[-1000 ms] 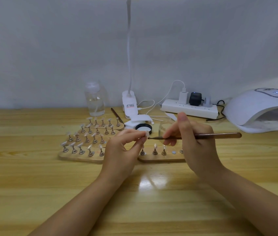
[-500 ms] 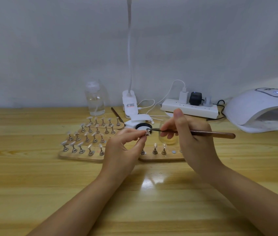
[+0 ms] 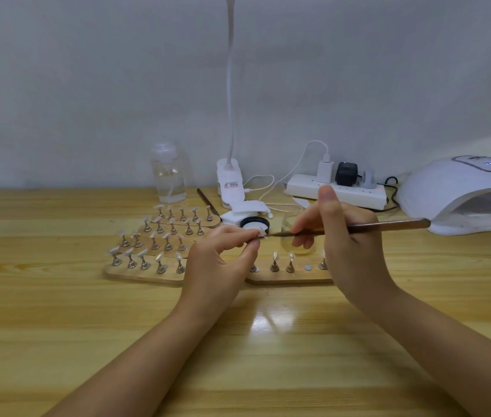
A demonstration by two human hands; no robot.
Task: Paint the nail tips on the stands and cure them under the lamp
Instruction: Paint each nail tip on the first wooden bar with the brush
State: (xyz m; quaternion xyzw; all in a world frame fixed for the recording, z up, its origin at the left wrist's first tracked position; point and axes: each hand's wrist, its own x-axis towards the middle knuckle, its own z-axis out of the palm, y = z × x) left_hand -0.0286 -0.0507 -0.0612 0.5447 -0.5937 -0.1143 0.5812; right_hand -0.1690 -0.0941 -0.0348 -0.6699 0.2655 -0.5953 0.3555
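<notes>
— Pale nail tip [image 3: 261, 232]: location?
— Pinched between thumb and forefinger of the left hand [image 3: 217, 260], raised above the wooden table [image 3: 57, 326], in front of the black-rimmed jar lid [image 3: 254, 224].
— Right hand [image 3: 349, 245]?
— Fingers curled round the brush [image 3: 358, 228], held near level; its bristle end meets the nail tip.
— Surroundings?
— Left: wooden stand boards [image 3: 145, 273] carrying rows of nail tips. Between the hands: a further stand board [image 3: 286, 276], partly hidden by both. Behind the right fingers: a glass jar [image 3: 293, 236]. Rear: clear bottle [image 3: 168, 173], clip lamp [image 3: 230, 185], power strip [image 3: 337, 191]. Far right: curing lamp [image 3: 463, 194], well apart.
</notes>
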